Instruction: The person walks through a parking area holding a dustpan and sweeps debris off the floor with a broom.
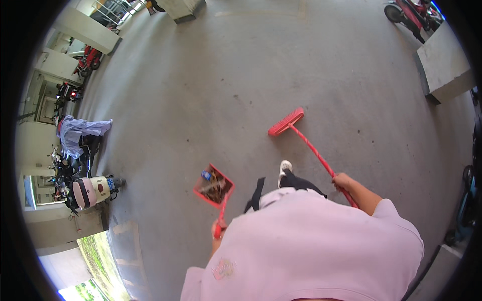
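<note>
My right hand (343,182) grips the striped red handle of a push-type broom (287,122). Its red bristle head points away from me, ahead of my white shoe (285,167); whether the bristles touch the floor I cannot tell. At my left side, my left hand (218,228) is closed around the upright handle of a red long-handled dustpan (228,183). Inside the pan lie brown debris (216,190), perhaps dry leaves, and a small blue crumpled wrapper or can (206,175). My sleeve and shirt front hide part of my left forearm.
Grey concrete floor (226,113) carries a few dark specks. Parked scooters line the left, among them a pink-and-cream one (88,192) and one under a pale blue cover (81,131). Square pillars stand at right (446,64) and upper left (88,30). A red scooter (410,15) is at upper right.
</note>
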Demonstrator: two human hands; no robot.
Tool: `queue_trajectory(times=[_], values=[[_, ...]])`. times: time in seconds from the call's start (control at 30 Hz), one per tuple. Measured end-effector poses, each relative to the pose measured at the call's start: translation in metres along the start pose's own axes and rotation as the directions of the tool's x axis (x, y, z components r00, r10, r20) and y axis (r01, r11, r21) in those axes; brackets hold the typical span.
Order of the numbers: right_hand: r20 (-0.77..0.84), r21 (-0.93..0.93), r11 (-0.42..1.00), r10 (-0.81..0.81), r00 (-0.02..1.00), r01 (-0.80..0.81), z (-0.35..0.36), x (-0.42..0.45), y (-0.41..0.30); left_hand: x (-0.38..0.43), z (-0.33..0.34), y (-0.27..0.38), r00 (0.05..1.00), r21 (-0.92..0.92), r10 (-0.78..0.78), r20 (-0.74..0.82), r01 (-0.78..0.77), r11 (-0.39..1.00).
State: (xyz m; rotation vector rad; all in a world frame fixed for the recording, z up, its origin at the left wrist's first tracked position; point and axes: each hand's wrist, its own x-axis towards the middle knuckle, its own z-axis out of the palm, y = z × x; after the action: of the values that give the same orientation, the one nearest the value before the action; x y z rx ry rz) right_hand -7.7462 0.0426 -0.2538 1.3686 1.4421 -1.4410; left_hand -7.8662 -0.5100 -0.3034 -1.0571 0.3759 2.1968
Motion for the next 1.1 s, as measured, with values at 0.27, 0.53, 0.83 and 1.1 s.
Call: queue_trajectory(times=[0.27, 0.53, 0.83, 1.1], values=[[-0.091, -0.112, 0.987, -0.125, 0.988, 0.114, 0.021, -0.154, 0.136, -0.078, 0.051, -0.033, 0.977, -0.103, -0.025, -0.214, 0.003, 0.995], [-0.150, -0.041, 0.984, -0.178, 0.972, 0.174, 0.134, -0.168, 0.185, -0.069, 0.006, 0.013, 0.959, -0.029, -0.058, -0.278, 0.052, 0.998], [-0.113, -0.234, 0.927, -0.326, 0.938, 0.294, 0.234, -0.030, 0.134, -0.013, -0.093, 0.103, 0.951, -0.029, -0.202, -0.233, 0.201, 0.979], [0.105, -0.570, 0.626, -0.586, 0.804, 0.531, 0.300, 0.180, 0.024, 0.046, -0.188, 0.107, 0.994, -0.039, -0.106, -0.040, 0.105, 0.994]])
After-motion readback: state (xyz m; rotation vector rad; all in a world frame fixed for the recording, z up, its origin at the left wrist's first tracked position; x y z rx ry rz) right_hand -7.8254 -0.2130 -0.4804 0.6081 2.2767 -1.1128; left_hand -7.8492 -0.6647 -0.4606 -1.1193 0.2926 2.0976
